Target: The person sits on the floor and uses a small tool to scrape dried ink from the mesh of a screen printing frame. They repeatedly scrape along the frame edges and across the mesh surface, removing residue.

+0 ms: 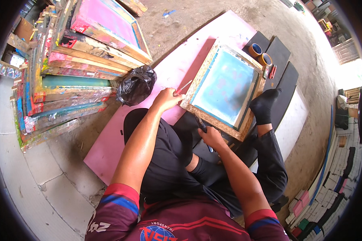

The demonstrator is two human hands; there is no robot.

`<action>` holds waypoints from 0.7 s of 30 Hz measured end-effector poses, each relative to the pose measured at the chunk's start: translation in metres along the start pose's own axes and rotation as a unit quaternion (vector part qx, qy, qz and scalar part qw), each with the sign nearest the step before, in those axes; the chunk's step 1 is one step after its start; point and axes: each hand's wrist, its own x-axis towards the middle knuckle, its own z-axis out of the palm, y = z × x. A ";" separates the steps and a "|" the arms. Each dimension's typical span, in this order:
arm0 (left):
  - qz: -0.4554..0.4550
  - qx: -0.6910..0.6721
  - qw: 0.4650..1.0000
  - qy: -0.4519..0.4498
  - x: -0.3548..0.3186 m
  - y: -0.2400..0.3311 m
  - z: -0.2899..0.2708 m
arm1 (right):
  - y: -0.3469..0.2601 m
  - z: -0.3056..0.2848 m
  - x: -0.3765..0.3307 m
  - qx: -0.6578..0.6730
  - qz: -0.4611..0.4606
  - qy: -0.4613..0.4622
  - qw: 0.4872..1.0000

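Note:
A wooden screen-printing frame [213, 116] with a blue-green mesh rests tilted against my legs, above a pink board [108, 148] on the floor. My left hand [167, 98] grips the frame's left corner and pinches a thin pale stick that points up to the right. My right hand [210, 136] is at the frame's near edge, closed on a small dark tool whose tip meets the wood. A foot in a black sock [264, 105] presses against the frame's right side.
A tall stack of used wooden screen frames [76, 68] fills the left. A black plastic bag [136, 85] lies beside it. Two tape rolls [260, 54] sit on black mats [283, 76] behind the frame. Stacked boxes [342, 168] line the right edge.

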 end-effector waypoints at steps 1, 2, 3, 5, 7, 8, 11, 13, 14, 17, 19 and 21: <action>-0.002 -0.001 1.000 0.004 0.000 0.000 0.000 | 0.001 -0.001 0.003 0.027 0.013 -0.018 0.999; -0.001 0.006 1.000 0.000 -0.001 0.001 -0.001 | -0.004 -0.004 0.003 0.054 0.026 -0.037 0.998; 0.000 0.014 1.000 -0.004 -0.002 0.003 -0.002 | -0.008 -0.008 0.003 0.063 0.036 -0.052 0.996; -0.001 0.022 1.000 -0.008 -0.004 0.006 -0.005 | -0.017 -0.016 0.001 0.079 0.055 -0.081 0.992; -0.005 0.024 1.000 -0.010 -0.007 0.012 -0.007 | -0.012 -0.013 0.007 0.066 0.046 -0.070 0.994; -0.001 0.027 1.000 -0.007 -0.006 0.011 -0.007 | -0.018 -0.014 0.007 0.059 0.040 -0.067 0.995; 0.011 0.039 0.999 -0.002 -0.005 0.011 -0.007 | -0.034 -0.029 0.009 0.036 0.073 -0.103 0.991; 0.018 0.049 0.999 -0.001 -0.005 0.014 -0.007 | -0.035 -0.030 0.016 0.017 0.095 -0.126 0.987; 0.021 0.046 0.999 -0.002 -0.005 0.015 -0.007 | -0.036 -0.032 0.020 0.006 0.107 -0.136 0.985; 0.018 0.050 0.999 -0.005 -0.006 0.014 -0.008 | -0.066 -0.045 0.010 -0.020 0.139 -0.090 0.986; 0.007 0.066 0.998 -0.010 -0.004 0.018 -0.007 | -0.045 -0.032 0.018 -0.038 0.099 -0.056 0.993; 0.002 0.063 0.998 -0.016 -0.002 0.019 -0.007 | -0.026 -0.021 0.022 -0.032 0.076 -0.036 0.996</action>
